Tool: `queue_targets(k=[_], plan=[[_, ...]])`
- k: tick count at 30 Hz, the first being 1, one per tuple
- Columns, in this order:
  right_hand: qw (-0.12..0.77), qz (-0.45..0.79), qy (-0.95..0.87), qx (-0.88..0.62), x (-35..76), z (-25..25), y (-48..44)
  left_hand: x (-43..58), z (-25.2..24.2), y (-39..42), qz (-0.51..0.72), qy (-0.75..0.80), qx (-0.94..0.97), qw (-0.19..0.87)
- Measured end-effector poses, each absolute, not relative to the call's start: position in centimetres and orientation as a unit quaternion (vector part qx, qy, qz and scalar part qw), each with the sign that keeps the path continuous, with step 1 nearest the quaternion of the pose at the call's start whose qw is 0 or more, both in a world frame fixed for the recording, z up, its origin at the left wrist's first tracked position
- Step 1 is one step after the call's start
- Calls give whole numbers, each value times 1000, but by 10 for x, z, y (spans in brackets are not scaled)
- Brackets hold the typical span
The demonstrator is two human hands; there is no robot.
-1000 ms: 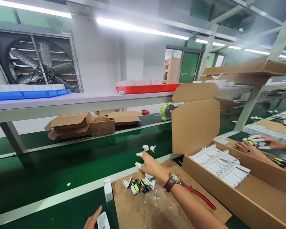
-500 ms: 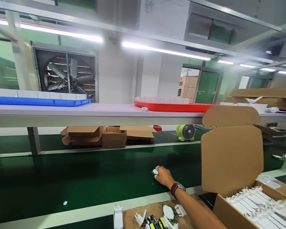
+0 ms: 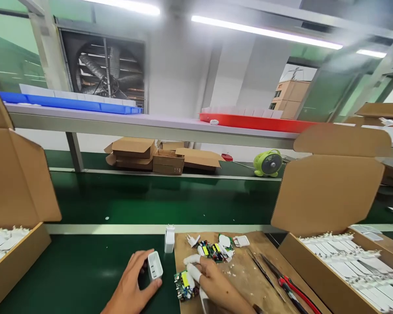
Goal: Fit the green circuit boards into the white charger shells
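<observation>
My left hand (image 3: 132, 283) is closed around a white plug-charger housing (image 3: 155, 265), its slotted end turned toward me. To its right, my right hand (image 3: 216, 283), with white covers on its fingers, is curled over a small green circuit board (image 3: 184, 285) with a yellow component. The board shows at the fingertips; my thumb is hidden. A white piece (image 3: 203, 301) shows partly beneath this hand. Beyond my fingers lies a pile of circuit boards (image 3: 214, 250). Another white charger (image 3: 169, 239) stands upright with its pins up.
Tweezers (image 3: 265, 274) and red-handled pliers (image 3: 290, 283) lie on brown paper (image 3: 242, 296) at the right. Open cartons of white parts flank me: a left carton (image 3: 36, 244) and a right carton (image 3: 294, 257). A green belt (image 3: 150, 200) runs behind, below a shelf (image 3: 170, 126).
My right hand has come back from the green belt to the brown paper. My left hand with the white housing has come into view. The camera has tilted down.
</observation>
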State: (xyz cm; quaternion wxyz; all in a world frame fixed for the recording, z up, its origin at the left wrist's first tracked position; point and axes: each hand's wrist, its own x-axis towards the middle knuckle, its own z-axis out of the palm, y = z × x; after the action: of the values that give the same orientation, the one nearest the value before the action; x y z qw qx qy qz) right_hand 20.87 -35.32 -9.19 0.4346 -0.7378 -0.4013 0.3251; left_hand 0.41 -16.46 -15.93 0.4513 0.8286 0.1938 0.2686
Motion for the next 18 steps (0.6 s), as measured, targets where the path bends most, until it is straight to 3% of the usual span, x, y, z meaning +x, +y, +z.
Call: queue_targets(k=[9,14,18], plan=[[192,111,-611,-760,208,-87,-383,-7,-156,-160,239,163,854,432],[185,69,-627,-753,214,-107,-388,-7,-141,-164,158,194,854,457],[246,38,-605,-756,217,-102,-373,-6,-124,-169,116,206,844,482]])
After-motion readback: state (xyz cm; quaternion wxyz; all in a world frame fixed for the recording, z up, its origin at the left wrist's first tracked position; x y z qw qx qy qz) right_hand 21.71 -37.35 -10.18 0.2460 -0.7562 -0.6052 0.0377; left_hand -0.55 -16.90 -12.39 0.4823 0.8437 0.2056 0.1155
